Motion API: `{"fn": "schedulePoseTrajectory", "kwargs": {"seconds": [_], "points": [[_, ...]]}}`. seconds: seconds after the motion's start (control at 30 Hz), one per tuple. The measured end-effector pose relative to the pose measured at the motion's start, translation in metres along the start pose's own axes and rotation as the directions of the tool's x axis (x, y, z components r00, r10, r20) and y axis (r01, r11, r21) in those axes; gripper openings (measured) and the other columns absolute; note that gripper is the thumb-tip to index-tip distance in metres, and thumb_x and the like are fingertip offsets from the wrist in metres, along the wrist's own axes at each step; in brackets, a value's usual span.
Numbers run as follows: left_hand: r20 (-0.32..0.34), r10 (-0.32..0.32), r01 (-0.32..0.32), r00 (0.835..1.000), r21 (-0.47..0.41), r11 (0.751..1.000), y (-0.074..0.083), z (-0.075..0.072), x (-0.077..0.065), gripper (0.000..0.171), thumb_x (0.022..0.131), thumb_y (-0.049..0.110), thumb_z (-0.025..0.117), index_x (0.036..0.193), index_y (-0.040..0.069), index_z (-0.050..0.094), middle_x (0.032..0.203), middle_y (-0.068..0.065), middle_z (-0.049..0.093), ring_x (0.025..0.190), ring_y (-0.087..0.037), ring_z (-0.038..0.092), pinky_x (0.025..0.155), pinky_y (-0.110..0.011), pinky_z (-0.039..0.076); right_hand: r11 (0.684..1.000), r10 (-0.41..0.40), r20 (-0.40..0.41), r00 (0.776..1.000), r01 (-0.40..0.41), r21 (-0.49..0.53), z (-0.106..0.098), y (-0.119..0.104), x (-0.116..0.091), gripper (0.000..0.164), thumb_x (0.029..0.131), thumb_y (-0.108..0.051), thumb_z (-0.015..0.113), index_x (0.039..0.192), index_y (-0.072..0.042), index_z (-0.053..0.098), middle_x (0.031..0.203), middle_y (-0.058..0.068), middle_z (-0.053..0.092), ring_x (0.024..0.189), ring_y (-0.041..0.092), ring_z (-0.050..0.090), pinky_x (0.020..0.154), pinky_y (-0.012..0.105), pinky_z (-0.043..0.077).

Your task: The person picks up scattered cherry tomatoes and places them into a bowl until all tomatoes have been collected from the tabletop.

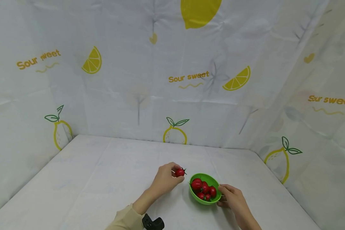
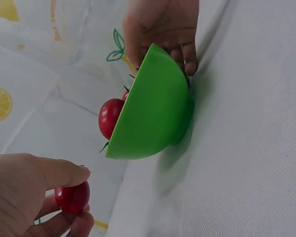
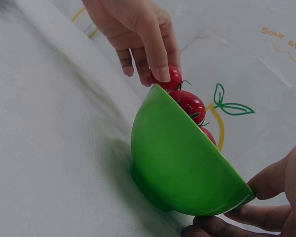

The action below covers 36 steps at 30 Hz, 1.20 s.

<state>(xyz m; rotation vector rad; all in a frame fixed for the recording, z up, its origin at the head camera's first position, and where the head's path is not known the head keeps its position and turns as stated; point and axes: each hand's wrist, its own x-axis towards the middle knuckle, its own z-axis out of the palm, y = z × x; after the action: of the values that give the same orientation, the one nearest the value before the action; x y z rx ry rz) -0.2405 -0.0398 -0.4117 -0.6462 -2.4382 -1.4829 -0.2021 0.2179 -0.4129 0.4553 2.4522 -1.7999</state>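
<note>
My left hand [image 1: 165,180] pinches a red cherry tomato [image 1: 179,172] between thumb and fingers, just left of a green bowl [image 1: 202,202]. In the left wrist view the pinched tomato [image 2: 72,197] is apart from the bowl's rim. Several red tomatoes [image 1: 204,187] with green stems lie heaped in the bowl. My right hand [image 1: 233,201] holds the bowl's right side, thumb at the rim and fingers beneath, as the right wrist view shows with the bowl [image 3: 182,163] on the cloth.
A white cloth covers the table [image 1: 103,179]. White sheeting [image 1: 118,80] printed with lemons and words rises behind it and along both sides. A dark wrist device [image 1: 153,222] sits by the left sleeve [image 1: 128,218].
</note>
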Motion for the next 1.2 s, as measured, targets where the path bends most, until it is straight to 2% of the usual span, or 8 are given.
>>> {"fn": "schedulePoseTrajectory", "kwargs": {"seconds": [0.23, 0.73, 1.2], "points": [[0.000, 0.016, -0.016, 1.000, 0.001, 1.000, 0.005, 0.000, 0.000, 0.018, 0.086, 0.010, 0.073, 0.102, 0.005, 0.068, 0.091, 0.001, 0.066, 0.081, -0.016, 0.059, 0.068, -0.028, 0.049, 1.000, 0.001, -0.002, 1.000, -0.001, -0.005, 0.000, 0.000, -0.001, 0.045, 0.101, -0.019, 0.052, 0.131, 0.015, 0.048, 0.107, 0.019, 0.063, 0.080, 0.019, 0.062, 0.072, 0.035, 0.056], [0.007, 0.004, -0.004, 1.000, -0.023, 1.000, 0.018, 0.000, -0.001, 0.021, 0.086, 0.010, 0.074, 0.105, 0.004, 0.068, 0.092, 0.002, 0.066, 0.083, -0.017, 0.061, 0.068, -0.027, 0.049, 1.000, -0.008, 0.001, 1.000, 0.008, -0.003, -0.001, 0.001, -0.002, 0.045, 0.101, -0.019, 0.051, 0.131, 0.015, 0.049, 0.108, 0.019, 0.062, 0.080, 0.020, 0.062, 0.072, 0.035, 0.056], [-0.011, 0.033, -0.033, 0.999, -0.040, 0.999, 0.023, 0.005, 0.000, 0.022, 0.086, 0.012, 0.073, 0.106, 0.006, 0.066, 0.095, 0.003, 0.066, 0.081, -0.012, 0.060, 0.069, -0.026, 0.050, 1.000, -0.001, 0.003, 1.000, 0.001, -0.010, 0.001, -0.002, -0.002, 0.044, 0.101, -0.019, 0.051, 0.130, 0.014, 0.050, 0.109, 0.019, 0.062, 0.081, 0.019, 0.061, 0.073, 0.035, 0.055]]}}
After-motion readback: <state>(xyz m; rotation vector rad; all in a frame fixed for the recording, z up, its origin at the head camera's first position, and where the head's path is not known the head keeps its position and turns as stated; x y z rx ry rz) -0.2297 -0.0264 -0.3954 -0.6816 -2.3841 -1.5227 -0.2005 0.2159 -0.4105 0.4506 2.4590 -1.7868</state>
